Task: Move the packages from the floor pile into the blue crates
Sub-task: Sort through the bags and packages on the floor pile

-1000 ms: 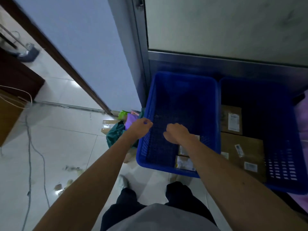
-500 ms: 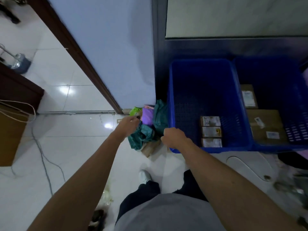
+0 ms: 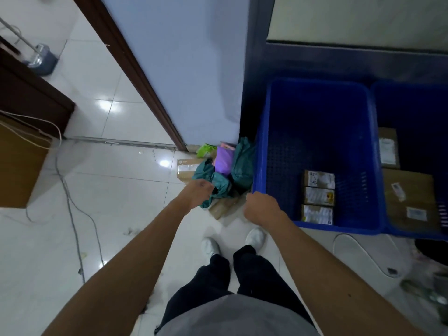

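Head view: left hand reaches over the teal bag in the floor pile, fingers curled; grasp unclear. Right hand, loosely curled and empty, hovers beside the blue crate holding three small boxes.

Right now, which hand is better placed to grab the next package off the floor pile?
Left. The left hand is already at the teal bag on the pile, fingers curled toward it. The right hand sits by the near corner of the left blue crate, beside the pile.
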